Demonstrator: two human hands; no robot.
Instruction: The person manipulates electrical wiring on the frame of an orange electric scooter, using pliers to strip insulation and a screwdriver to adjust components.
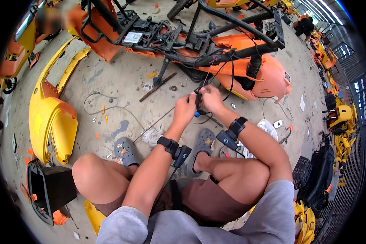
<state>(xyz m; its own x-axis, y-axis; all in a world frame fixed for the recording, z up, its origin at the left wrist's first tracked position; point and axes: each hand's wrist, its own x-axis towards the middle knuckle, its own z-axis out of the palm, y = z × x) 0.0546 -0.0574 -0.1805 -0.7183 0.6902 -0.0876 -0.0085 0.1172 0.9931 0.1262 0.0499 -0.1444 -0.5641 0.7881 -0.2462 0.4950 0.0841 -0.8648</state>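
Both of my hands meet in front of my knees, close to a stripped scooter frame (248, 53). My left hand (185, 107) is closed, pinching a small black part of a wiring harness. My right hand (211, 99) is closed beside it on the same black harness. Between and under the fingers hangs a blue connector (197, 114). Thin red and black wires (210, 67) run from there up to the scooter. The fingertips hide most of the part they grip.
A yellow body panel (42, 118) lies at left, above a black plastic box (55, 185). An orange shell (272, 77) sits under the frame. A rusty rod (156, 87), loose cable and scraps litter the concrete. Scooters and yellow parts line the right side, where a person (303, 25) crouches far off.
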